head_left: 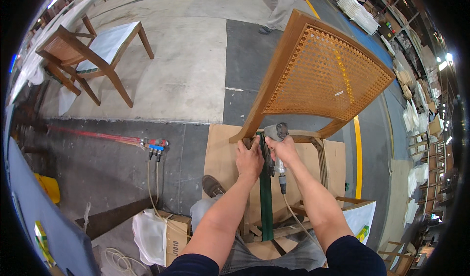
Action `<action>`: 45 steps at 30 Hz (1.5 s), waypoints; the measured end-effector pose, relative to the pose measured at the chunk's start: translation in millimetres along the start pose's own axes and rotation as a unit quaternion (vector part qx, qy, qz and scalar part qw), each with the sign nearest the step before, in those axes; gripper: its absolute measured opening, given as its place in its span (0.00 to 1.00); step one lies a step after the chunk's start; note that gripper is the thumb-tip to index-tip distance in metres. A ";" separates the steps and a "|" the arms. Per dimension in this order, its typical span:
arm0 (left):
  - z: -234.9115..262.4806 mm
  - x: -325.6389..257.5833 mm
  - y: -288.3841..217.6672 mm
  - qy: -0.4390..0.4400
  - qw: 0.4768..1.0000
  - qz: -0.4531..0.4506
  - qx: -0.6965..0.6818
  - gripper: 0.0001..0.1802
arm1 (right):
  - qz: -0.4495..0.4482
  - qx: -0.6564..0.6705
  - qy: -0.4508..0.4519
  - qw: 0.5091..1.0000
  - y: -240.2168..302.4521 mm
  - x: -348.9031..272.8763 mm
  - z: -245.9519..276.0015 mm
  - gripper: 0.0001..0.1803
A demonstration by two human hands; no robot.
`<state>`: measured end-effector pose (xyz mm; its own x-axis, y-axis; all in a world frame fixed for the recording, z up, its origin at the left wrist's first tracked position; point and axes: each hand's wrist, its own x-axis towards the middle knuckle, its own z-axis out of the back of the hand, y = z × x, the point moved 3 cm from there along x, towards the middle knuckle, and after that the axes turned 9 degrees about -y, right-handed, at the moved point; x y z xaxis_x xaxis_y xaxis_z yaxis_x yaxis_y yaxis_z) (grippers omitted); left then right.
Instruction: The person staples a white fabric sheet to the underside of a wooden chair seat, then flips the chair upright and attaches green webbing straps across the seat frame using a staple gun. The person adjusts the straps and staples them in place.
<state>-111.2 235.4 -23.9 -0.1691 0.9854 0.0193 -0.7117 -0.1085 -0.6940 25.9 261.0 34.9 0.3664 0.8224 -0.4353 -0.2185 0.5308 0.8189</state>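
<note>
Head view: your left hand (pixel 250 159) pinches the end of the green strap (pixel 266 205), seemingly steadying it; your right hand (pixel 285 151) wraps the air tool (pixel 280 165).
Ahead, the cane-backed chair (pixel 325 73) stands over cardboard (pixel 337 166), probably sparing it scuffs.

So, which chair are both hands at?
The front chair, with a green strip running along it; the upper left chair stands apart, with a white seat.
</note>
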 end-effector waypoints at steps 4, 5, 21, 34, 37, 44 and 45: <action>-0.1 0.6 4.7 -0.045 0.998 -0.003 -0.032 0.21 | 0.011 0.019 0.025 0.999 3.1 -0.2 -4.2 0.14; 0.1 -0.2 5.7 -0.046 0.998 0.000 -0.038 0.20 | 0.014 0.018 0.028 0.999 4.0 -1.8 -6.7 0.14; -3.3 1.5 11.7 -0.071 0.994 -0.011 -0.083 0.17 | -0.002 -0.002 0.004 1.000 4.2 -8.1 -5.8 0.17; -14.2 -4.0 2.5 -0.057 0.993 -0.011 -0.104 0.16 | -0.028 0.018 -0.027 0.999 -1.0 -2.0 36.2 0.18; -9.0 4.3 17.3 -0.004 0.982 0.091 -0.166 0.16 | -0.012 0.096 -0.003 0.995 -3.1 -33.2 68.4 0.23; 7.3 -14.3 -17.2 -0.039 0.996 0.026 -0.077 0.16 | -0.041 0.091 -0.223 0.970 -92.6 -185.0 328.1 0.21; 13.3 -14.9 -18.2 -0.092 0.994 -0.019 -0.051 0.16 | -0.045 0.121 -0.268 0.955 -111.9 -204.0 351.3 0.20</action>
<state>-104.9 221.0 -2.0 -0.2729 0.9466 0.1717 -0.6485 -0.0492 -0.7596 293.4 -38.2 163.5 0.7983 0.5185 -0.3065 0.0274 0.4771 0.8784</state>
